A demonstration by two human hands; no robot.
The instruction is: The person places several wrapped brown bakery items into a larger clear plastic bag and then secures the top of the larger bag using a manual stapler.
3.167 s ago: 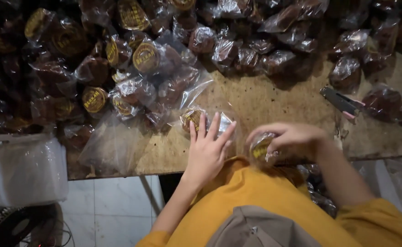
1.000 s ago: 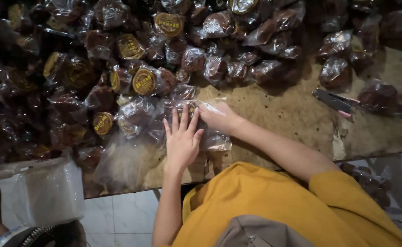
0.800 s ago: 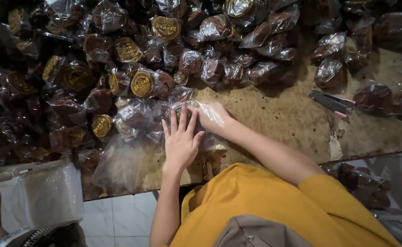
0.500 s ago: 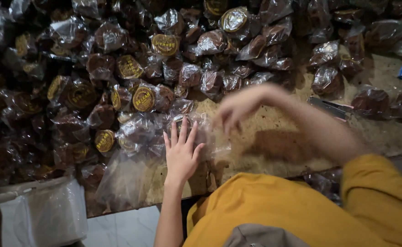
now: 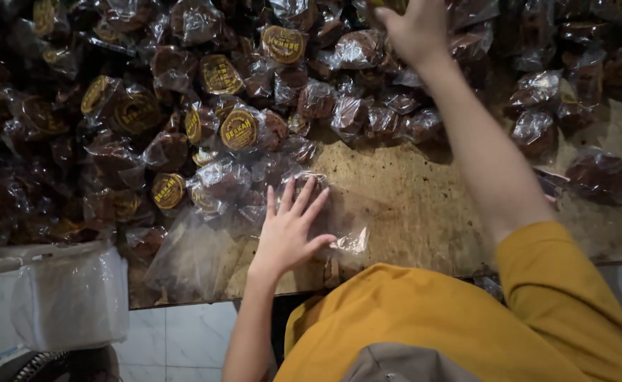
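My left hand [image 5: 289, 230] lies flat, fingers spread, on a clear plastic bag [image 5: 350, 237] at the near edge of the worn wooden table [image 5: 410, 205]. My right hand [image 5: 413, 27] reaches far across to the pile of wrapped brown cakes [image 5: 367, 120] at the top of the view; its fingers curl down over a packet there, partly cut off by the frame edge. Many packets carry round yellow labels [image 5: 239, 129]. My yellow sleeve [image 5: 558, 276] covers the right arm.
Wrapped cakes cover the left and far side of the table [image 5: 134, 113], with more at the right [image 5: 597, 170]. A stack of empty clear bags [image 5: 194, 258] hangs over the front edge. A white plastic-lined box [image 5: 56, 290] stands lower left above tiled floor [image 5: 183, 339].
My right hand left the bag under my left hand and stretched away to the far pile. The left hand stayed pressed flat on the bag. The camera tilted forward.
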